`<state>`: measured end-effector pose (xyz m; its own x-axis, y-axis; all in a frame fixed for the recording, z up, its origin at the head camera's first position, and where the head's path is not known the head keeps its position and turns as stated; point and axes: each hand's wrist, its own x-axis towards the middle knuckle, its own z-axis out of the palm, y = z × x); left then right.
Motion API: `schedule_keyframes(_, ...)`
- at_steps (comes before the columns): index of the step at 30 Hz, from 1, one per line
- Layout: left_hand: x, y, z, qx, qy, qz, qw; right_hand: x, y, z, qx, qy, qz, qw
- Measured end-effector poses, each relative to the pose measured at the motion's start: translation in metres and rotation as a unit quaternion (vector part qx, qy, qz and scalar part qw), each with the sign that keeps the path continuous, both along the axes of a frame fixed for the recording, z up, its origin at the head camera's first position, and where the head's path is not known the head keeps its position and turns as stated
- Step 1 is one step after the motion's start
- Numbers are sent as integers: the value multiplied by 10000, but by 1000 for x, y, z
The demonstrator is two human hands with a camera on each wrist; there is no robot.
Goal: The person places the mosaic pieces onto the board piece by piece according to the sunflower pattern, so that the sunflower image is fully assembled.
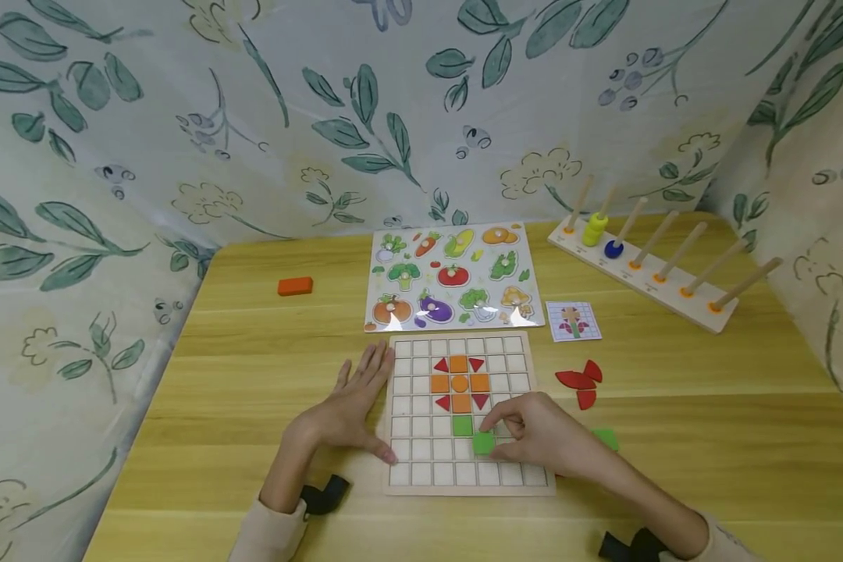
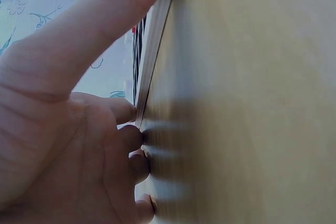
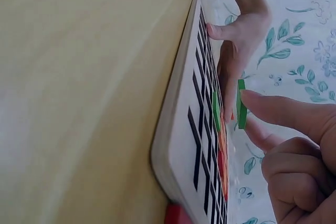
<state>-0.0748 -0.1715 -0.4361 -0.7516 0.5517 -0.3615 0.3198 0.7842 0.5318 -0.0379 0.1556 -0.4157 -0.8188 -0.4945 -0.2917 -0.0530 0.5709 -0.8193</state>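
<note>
A wooden grid board [image 1: 421, 460] lies on the table with an orange cross, red triangles and one green square tile [image 1: 462, 425] set in it. My right hand [image 1: 534, 437] pinches a second green square tile [image 1: 483, 442] between thumb and forefinger. In the right wrist view this tile [image 3: 241, 104] hangs just above the board [image 3: 184, 124], apart from the set green tile [image 3: 216, 111]. My left hand [image 1: 354, 410] lies flat on the table at the board's left edge, fingers straight and thumb against the board. The left wrist view shows the fingers [image 2: 126, 111] along the board's edge [image 2: 157, 40].
Red pieces [image 1: 579, 380] and a loose green tile [image 1: 606, 439] lie right of the board, with a pattern card [image 1: 573, 321] behind them. A vegetable puzzle [image 1: 453, 277] sits behind the board, an orange block [image 1: 295, 286] at far left, a peg rack [image 1: 646, 261] at far right.
</note>
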Motion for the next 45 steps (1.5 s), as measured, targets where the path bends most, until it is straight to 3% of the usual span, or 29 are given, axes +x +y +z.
schedule_keyframes(15, -1, 2, 1, -34, -2, 9, 10000, 0, -23, -13, 227, 511, 200, 9982)
schedule_keyframes(25, 0, 0, 1, -9, -17, 17, 10000, -4, -19, -15, -54, 354, 545, 9979)
schedule_keyframes(39, 0, 0, 1, -11, -50, 2, 10000, -9, -24, -21, -70, 460, 568, 9973)
schedule_keyframes(45, -1, 0, 1, 34, -16, -2, 10000, -12, -17, -18, -191, 149, 654, 9976)
